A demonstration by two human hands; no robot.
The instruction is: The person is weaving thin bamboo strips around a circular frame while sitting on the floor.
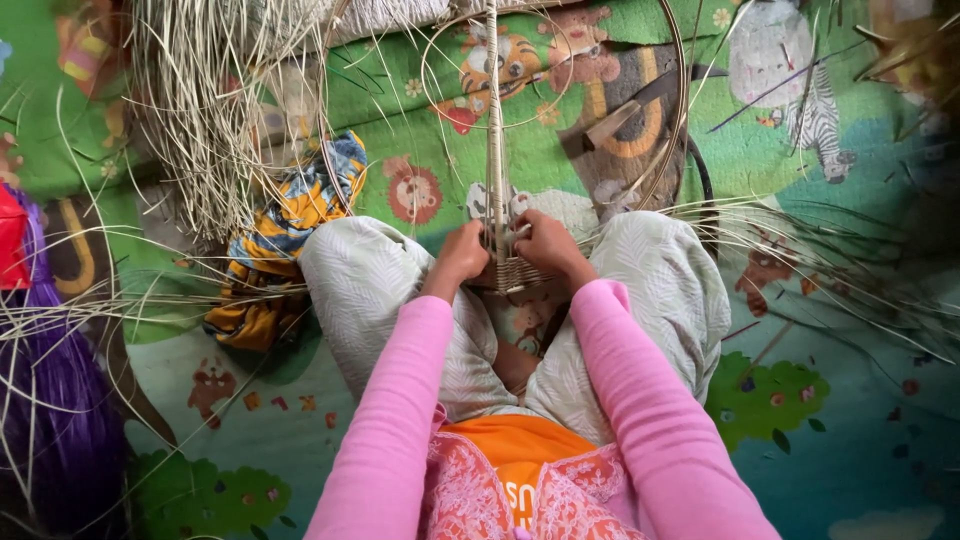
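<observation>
Pale cane strips rise from the small woven basket base (512,272) wedged between your knees — your left hand (462,252) curled shut on its left edge, your right hand (545,243) seemingly pinching a strand — above the green animal-print play mat (800,170).

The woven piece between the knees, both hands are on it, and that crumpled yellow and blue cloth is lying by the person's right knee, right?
Not quite. Both hands, left hand and right hand, are on the woven piece, but the yellow and blue cloth lies by the person's left knee, as the head view shows.
</observation>
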